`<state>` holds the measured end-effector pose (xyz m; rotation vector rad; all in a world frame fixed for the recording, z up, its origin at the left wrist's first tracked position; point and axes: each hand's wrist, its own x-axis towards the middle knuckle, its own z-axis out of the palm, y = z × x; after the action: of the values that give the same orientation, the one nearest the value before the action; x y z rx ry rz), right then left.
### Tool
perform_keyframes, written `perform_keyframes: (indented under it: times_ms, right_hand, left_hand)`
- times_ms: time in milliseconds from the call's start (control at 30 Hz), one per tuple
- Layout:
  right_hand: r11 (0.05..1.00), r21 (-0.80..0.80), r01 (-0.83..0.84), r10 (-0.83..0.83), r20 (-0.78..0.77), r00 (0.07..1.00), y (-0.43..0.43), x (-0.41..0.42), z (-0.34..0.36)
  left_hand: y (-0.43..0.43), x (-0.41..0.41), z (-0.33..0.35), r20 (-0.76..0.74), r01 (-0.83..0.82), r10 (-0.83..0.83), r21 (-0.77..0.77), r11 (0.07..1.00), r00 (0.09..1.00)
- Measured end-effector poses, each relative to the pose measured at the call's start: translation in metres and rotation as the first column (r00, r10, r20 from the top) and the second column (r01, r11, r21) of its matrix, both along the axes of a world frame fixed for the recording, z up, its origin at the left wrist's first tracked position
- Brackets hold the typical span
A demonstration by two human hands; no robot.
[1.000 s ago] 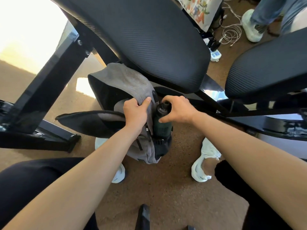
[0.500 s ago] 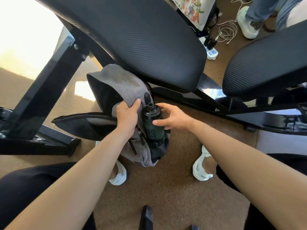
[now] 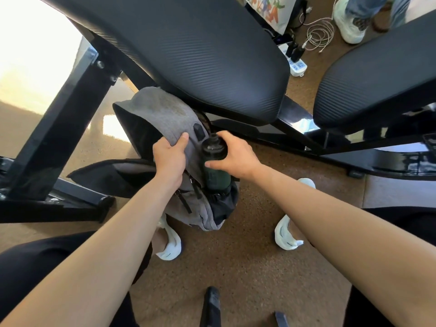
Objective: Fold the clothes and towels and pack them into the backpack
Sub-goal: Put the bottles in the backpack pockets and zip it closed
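A grey backpack (image 3: pixel 162 109) stands on the brown carpet between my feet, its main compartment gaping open toward the left with a dark interior. My left hand (image 3: pixel 169 156) grips the upper edge of its grey shell. A dark green bottle (image 3: pixel 215 171) with a black cap sits upright in the backpack's black side pocket (image 3: pixel 224 204). My right hand (image 3: pixel 236 156) holds the bottle around its cap and neck. No clothes or towels show in this view.
Two black ribbed tabletops (image 3: pixel 200 50) (image 3: pixel 377 74) hang over the backpack, on black metal frames (image 3: pixel 59 138). A white power strip (image 3: pixel 297 66) and coiled cables (image 3: pixel 318 36) lie on the carpet at the back, beside another person's white shoe (image 3: pixel 349 22). My white shoes (image 3: pixel 169 244) (image 3: pixel 286 234) flank the backpack.
My right hand has shifted from the bottle's side up over its cap and neck. The bottle stays in the side pocket. My left hand keeps its grip on the backpack.
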<state>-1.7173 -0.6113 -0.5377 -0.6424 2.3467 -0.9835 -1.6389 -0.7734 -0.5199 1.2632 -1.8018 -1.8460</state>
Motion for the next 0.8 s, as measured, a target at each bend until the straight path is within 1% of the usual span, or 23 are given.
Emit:
perform_keyframes:
  times_ms: [67, 100, 133, 233, 300, 367, 433, 467, 533, 567, 600, 633, 667, 700, 733, 800]
  right_hand:
    - [0.979, -0.005, 0.205, -0.205, 0.048, 0.978, 0.005, -0.003, -0.001]
    - [0.966, 0.001, 0.257, -0.257, 0.073, 0.964, 0.006, -0.005, -0.001]
    - [0.968, 0.008, 0.252, -0.251, 0.078, 0.965, 0.004, -0.007, 0.0]
    - [0.995, 0.033, 0.089, -0.091, 0.066, 0.994, -0.01, -0.008, 0.008]
    - [0.999, 0.023, -0.027, 0.025, 0.085, 0.996, -0.019, -0.005, 0.014]
    - [0.995, 0.015, -0.101, 0.1, 0.069, 0.993, -0.022, 0.001, 0.016]
    - [0.995, -0.01, -0.096, 0.097, 0.075, 0.992, -0.019, 0.006, 0.015]
    - [0.996, -0.031, -0.079, 0.082, 0.084, 0.993, -0.018, 0.007, 0.014]
    - [0.997, -0.06, -0.052, 0.059, 0.12, 0.991, -0.012, 0.006, 0.011]
    - [0.995, -0.095, -0.023, 0.039, 0.178, 0.983, -0.009, 0.004, 0.01]
    - [0.988, -0.151, 0.044, 0.0, 0.276, 0.961, -0.005, 0.002, 0.01]
    - [0.963, -0.216, 0.158, -0.06, 0.4, 0.915, 0.0, 0.001, 0.009]
    - [0.927, -0.246, 0.282, -0.13, 0.496, 0.859, 0.006, 0.001, 0.006]
    - [0.885, -0.224, 0.409, -0.228, 0.559, 0.797, 0.013, 0.001, 0.0]
    - [0.853, -0.145, 0.502, -0.346, 0.562, 0.751, 0.02, 0.002, -0.008]
    - [0.789, 0.081, 0.609, -0.549, 0.539, 0.639, 0.035, 0.01, -0.03]
  left_hand:
    - [-0.005, 0.0, 0.003, 0.003, -0.014, 0.014, -0.029, 0.999, 1.0]
    - [-0.007, -0.001, 0.005, 0.005, -0.004, 0.004, -0.045, 0.999, 1.0]
    - [-0.009, 0.0, 0.006, 0.012, 0.017, -0.017, -0.053, 0.998, 1.0]
    - [-0.01, 0.001, 0.005, 0.029, 0.086, -0.086, -0.014, 0.996, 0.996]
    - [-0.009, 0.003, 0.003, 0.012, 0.12, -0.12, 0.002, 0.993, 0.993]
    - [-0.007, 0.006, 0.003, -0.026, 0.173, -0.173, 0.018, 0.985, 0.985]
    - [-0.007, 0.011, 0.003, -0.093, 0.279, -0.275, 0.034, 0.96, 0.957]
    - [-0.009, 0.013, 0.002, -0.098, 0.352, -0.351, -0.008, 0.936, 0.931]
    - [-0.012, 0.016, 0.0, -0.03, 0.476, -0.485, -0.141, 0.868, 0.874]
    - [-0.013, 0.016, 0.0, 0.007, 0.508, -0.516, -0.186, 0.841, 0.856]
    - [-0.015, 0.015, -0.001, 0.028, 0.517, -0.524, -0.214, 0.829, 0.851]
    - [-0.015, 0.014, 0.001, 0.04, 0.512, -0.519, -0.239, 0.825, 0.854]
    - [-0.015, 0.014, 0.001, 0.047, 0.498, -0.505, -0.263, 0.826, 0.862]
    - [-0.013, 0.014, 0.003, 0.055, 0.481, -0.487, -0.281, 0.83, 0.872]
    - [-0.011, 0.014, 0.004, 0.058, 0.462, -0.467, -0.293, 0.837, 0.883]
    - [-0.009, 0.015, 0.004, 0.062, 0.409, -0.412, -0.322, 0.854, 0.909]
